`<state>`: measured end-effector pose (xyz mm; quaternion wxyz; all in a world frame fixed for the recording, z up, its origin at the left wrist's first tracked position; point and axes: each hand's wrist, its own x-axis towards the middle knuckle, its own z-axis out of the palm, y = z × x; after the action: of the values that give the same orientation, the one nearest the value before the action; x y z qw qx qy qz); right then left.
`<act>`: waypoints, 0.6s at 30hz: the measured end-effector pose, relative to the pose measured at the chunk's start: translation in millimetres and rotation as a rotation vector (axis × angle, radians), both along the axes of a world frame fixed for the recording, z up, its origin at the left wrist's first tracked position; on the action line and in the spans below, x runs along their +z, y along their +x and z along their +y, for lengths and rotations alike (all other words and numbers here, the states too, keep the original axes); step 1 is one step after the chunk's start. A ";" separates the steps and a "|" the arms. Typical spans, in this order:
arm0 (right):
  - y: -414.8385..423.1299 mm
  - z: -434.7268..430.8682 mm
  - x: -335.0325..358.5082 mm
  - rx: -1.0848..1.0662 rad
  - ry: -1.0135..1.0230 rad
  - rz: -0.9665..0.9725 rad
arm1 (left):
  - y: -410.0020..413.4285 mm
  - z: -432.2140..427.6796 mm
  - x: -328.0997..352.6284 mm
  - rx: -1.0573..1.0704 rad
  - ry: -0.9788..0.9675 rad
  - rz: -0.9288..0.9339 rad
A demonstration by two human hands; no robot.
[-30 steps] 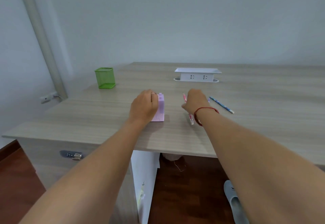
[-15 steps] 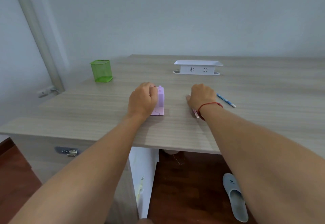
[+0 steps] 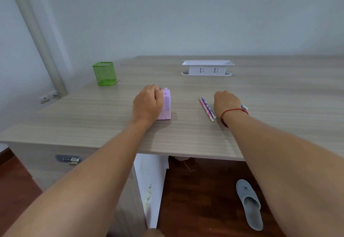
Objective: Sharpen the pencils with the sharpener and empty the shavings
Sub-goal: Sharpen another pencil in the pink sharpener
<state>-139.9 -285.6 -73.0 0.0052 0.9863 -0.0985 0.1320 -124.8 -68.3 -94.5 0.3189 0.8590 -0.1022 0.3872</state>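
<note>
1. The lilac sharpener (image 3: 167,104) is seen standing upright on the wooden desk (image 3: 279,95), near the front edge and left of centre.
2. The left hand (image 3: 148,103) is wrapped around the sharpener's left side, with the fingers curled over its top edge, so that the sharpener is held against the desk.
3. A pink pencil (image 3: 205,108) and a purple pencil (image 3: 208,107) are laid side by side on the desk, touching or nearly touching. Their tips are pointed away from the person, and they lie between the sharpener and the right hand (image 3: 226,102).
4. The right hand is lowered to the desk just beside the purple pencil, with its back turned to the camera and its fingers curled under.
5. Only the end of a blue pencil (image 3: 244,107) is shown, sticking out to the right of the right wrist. Whether it is grasped cannot be told, as the fingers are hidden.
6. A red string (image 3: 235,110) is worn around the right wrist.
7. A green mesh holder (image 3: 104,73) is placed at the desk's far left, and a white socket box (image 3: 208,68) is set at the back centre.
8. A grey slipper (image 3: 249,204) is seen on the dark floor below the desk.
</note>
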 end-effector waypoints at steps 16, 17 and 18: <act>-10.7 5.9 16.3 0.029 0.097 -0.099 | -0.3 1.8 3.9 -0.016 0.024 0.087; -13.9 7.8 19.3 0.037 0.125 -0.103 | -0.4 2.5 5.5 -0.018 0.033 0.115; -16.8 10.5 21.6 0.052 0.146 -0.102 | -0.2 3.2 7.3 -0.020 0.043 0.145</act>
<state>-156.7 -275.1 -51.4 -0.0751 0.9783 -0.0823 0.1747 -125.0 -65.1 -87.2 0.3109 0.8903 -0.0959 0.3186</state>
